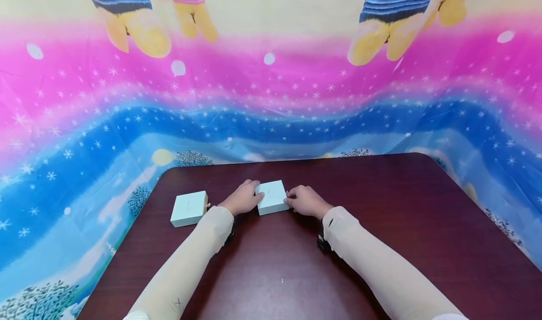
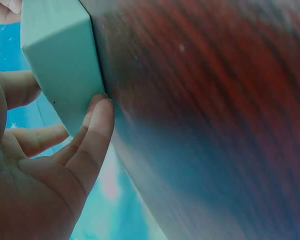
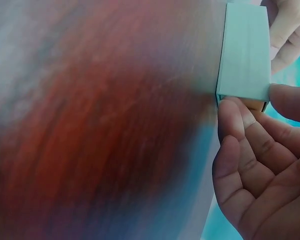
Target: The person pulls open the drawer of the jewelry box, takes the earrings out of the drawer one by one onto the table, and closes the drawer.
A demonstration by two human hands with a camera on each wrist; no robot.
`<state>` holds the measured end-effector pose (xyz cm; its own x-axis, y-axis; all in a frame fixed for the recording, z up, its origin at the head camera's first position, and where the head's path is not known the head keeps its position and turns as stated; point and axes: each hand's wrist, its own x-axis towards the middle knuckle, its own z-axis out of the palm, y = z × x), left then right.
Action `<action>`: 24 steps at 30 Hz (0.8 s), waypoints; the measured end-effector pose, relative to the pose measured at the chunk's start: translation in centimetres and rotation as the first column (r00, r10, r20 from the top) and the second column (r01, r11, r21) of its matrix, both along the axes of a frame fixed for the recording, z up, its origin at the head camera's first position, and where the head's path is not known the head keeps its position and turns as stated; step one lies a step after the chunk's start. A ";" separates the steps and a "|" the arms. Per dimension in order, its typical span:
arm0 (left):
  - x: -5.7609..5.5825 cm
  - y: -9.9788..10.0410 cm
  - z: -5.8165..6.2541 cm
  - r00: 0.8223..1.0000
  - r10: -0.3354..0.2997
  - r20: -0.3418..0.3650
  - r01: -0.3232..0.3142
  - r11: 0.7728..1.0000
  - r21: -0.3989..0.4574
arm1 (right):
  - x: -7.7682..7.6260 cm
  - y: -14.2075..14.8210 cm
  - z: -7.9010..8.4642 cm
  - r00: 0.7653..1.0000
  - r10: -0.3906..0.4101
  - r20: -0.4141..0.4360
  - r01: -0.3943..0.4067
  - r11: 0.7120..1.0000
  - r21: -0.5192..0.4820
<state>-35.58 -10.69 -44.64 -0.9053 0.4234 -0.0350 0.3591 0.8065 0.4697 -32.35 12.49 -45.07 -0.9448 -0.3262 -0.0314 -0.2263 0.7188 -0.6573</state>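
Observation:
A small white drawer-style gift box (image 1: 272, 196) lies on the table between my two hands. My left hand (image 1: 243, 198) grips its left side, thumb on the top near the front and fingers along the side wall. At the opposite end, my right hand (image 1: 308, 201) has its fingertips on the box's right face. The right wrist view shows a tan inner drawer (image 3: 255, 104) at that end, with the thumb at the top edge and curled fingers against it, hiding most of it. The left wrist view shows the plain left end of the box.
A second white box (image 1: 189, 208), with a tan end and a small pull tab on its right side, sits to the left beside my left forearm. The dark red-brown wooden table (image 1: 271, 263) ends at a colourful printed cloth (image 1: 271, 108) behind it.

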 end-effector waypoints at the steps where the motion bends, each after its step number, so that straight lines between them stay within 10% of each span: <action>1: 0.1 0.1 0.0 1.000 -0.001 0.000 0.001 1.000 0.000 | 0.0 0.1 0.0 1.000 0.001 -0.001 -0.001 1.000 -0.003; 24: 1.2 1.7 -0.4 0.999 -0.049 -0.004 0.049 0.999 0.013 | 1.8 2.3 0.2 1.000 0.011 -0.003 -0.012 1.000 -0.006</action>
<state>-34.33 -8.95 -45.03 -0.8836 0.4675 -0.0258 0.3997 0.7819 0.4784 -30.54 14.76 -44.92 -0.9411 -0.3372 -0.0267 -0.2364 0.7121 -0.6611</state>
